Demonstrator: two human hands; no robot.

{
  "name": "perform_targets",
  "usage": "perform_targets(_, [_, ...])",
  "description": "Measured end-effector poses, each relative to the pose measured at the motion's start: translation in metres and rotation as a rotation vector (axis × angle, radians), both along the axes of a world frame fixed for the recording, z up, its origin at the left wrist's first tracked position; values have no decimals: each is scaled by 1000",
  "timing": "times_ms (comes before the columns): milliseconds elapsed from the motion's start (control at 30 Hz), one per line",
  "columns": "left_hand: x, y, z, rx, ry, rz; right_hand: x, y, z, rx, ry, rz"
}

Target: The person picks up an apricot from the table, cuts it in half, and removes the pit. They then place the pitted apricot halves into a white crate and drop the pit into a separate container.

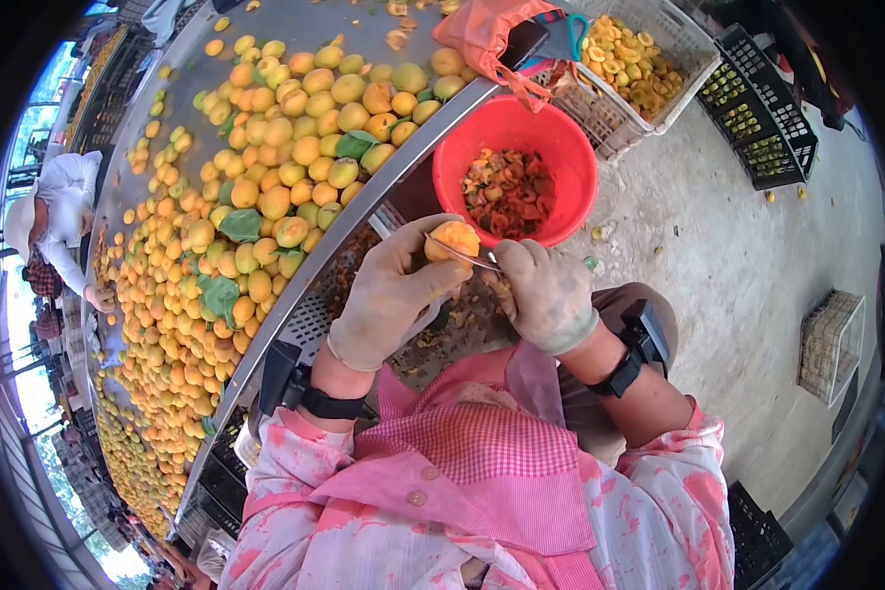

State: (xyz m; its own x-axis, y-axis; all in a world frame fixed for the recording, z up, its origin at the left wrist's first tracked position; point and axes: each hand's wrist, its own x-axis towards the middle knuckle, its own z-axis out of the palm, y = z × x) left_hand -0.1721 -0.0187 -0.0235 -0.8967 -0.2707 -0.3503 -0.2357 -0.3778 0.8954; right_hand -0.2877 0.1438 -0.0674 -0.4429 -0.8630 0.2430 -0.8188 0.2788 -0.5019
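Observation:
My left hand (385, 295), in a pale glove, is closed around an orange apricot (455, 239). A small knife (479, 261) is gripped in my gloved right hand (551, 298), its blade against the lower side of the fruit. The fruit's far side is hidden. Just beyond my hands stands a red bucket (582, 211), with brownish-orange fruit scraps (509, 189) inside. Left of my hands, a heap of apricots (290, 167) with several green leaves (240, 225) covers the metal table (300, 285).
A white crate (680, 103) of cut apricots stands beyond the bucket, near an orange bag (482, 34) on the table corner. Black crates (762, 118) and a wire-sided crate (831, 346) sit on the concrete floor. Across the table, another person (64, 211) reaches toward the fruit.

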Motion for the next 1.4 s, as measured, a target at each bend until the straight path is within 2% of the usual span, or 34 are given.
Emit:
perform_targets(33, [-2,2,2,-129,-2,-12,-1,-1,-1,7,-6,-4])
perform_targets(233, [-4,11,8,-148,-57,50,-5,-3,-3,-49,62,-17])
perform_targets(367, [-3,12,7,-7,-120,99,-9,-2,-12,-64,100,-54])
perform_targets(567, [-10,9,9,-11,-142,-33,-11,-2,-8,-80,104,-74])
perform_targets(633, [-13,8,8,-171,-126,-69,-16,0,-8,4,110,-89])
perform_targets(667, [-14,10,8,-170,-126,-73,-23,-1,-16,5,110,-92])
perform_targets(733, [-14,13,8,-43,-117,55,-42,-2,-36,429,-198,-446])
perform_targets(800, [-12,11,5,9,-42,66,-44,3,-42,351,-226,-465])
perform_targets(867, [-6,12,0,70,28,86,-44,4,-48,132,-211,-413])
perform_targets(900, [-2,10,-2,132,74,88,-42,3,-45,131,-209,-403])
perform_targets(967, [5,7,-1,185,116,104,-32,-1,-36,-154,-905,-464])
perform_targets(1000, [9,6,4,174,98,107,-25,0,-21,-146,-913,-451])
perform_targets(1067, [18,5,8,171,83,124,-12,3,30,-613,-1716,-171])
perform_targets(1133, [29,1,7,146,49,145,7,3,69,-952,-2017,110])
perform_targets(1267, [47,8,12,276,63,269,38,9,120,-1245,-1841,490])
perform_targets(1300, [56,10,9,134,63,243,43,11,125,-1207,-1825,491])
perform_targets(1367, [71,9,-2,183,92,256,52,14,133,-1274,-2071,997])
perform_targets(1400, [78,9,-7,211,92,255,52,16,136,-1238,-2068,993])
